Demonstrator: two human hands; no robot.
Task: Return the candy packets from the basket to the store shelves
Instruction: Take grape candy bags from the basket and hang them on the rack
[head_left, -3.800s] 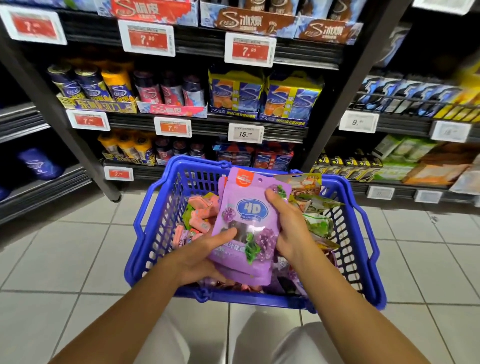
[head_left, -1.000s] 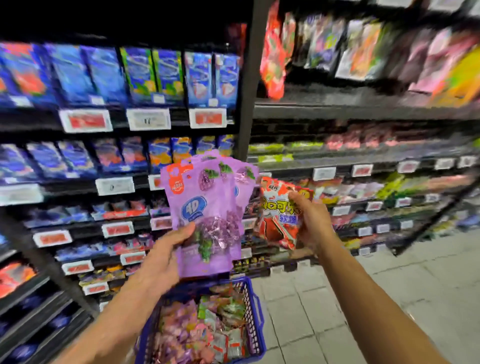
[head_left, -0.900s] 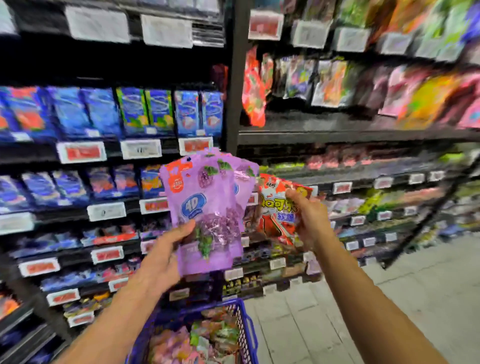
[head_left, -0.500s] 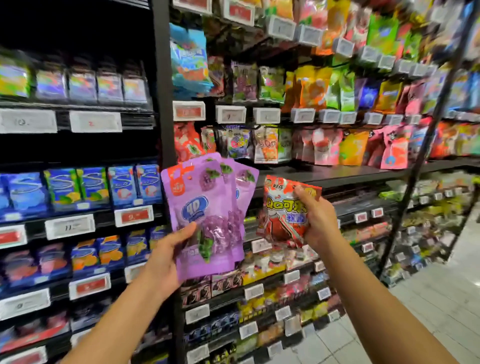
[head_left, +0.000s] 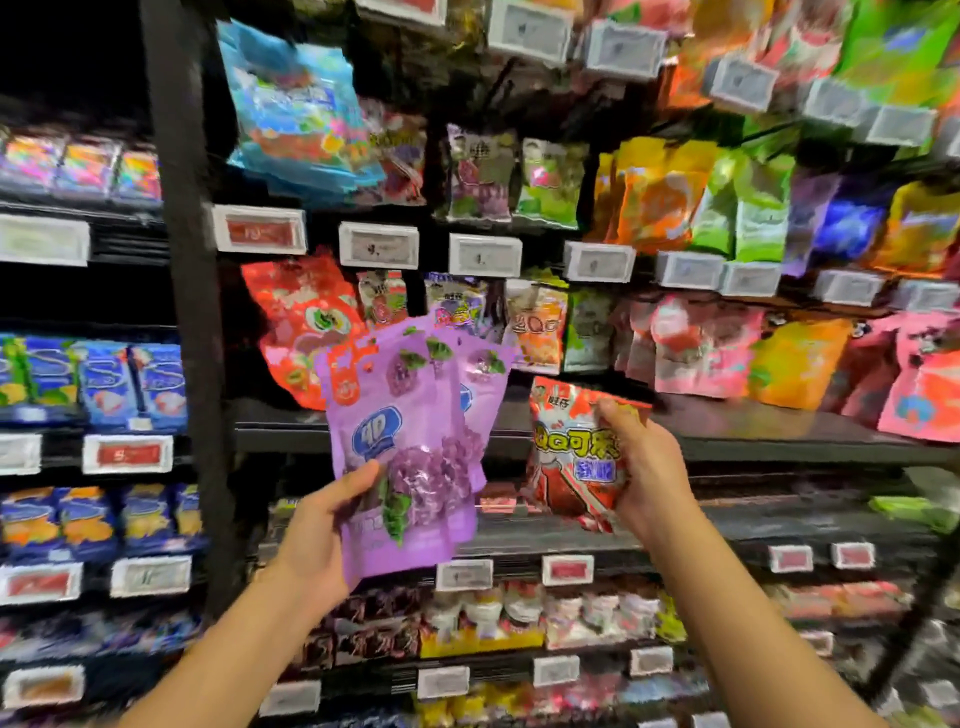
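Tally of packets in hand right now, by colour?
Purple packets, fanned in the left hand: 3
Red packet, in the right hand: 1
Total: 4

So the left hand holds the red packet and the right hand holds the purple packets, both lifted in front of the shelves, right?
Not quite: the hands are swapped. In the head view the left hand holds the purple packets, and the right hand holds the red packet. Both are indeed lifted in front of the shelves.
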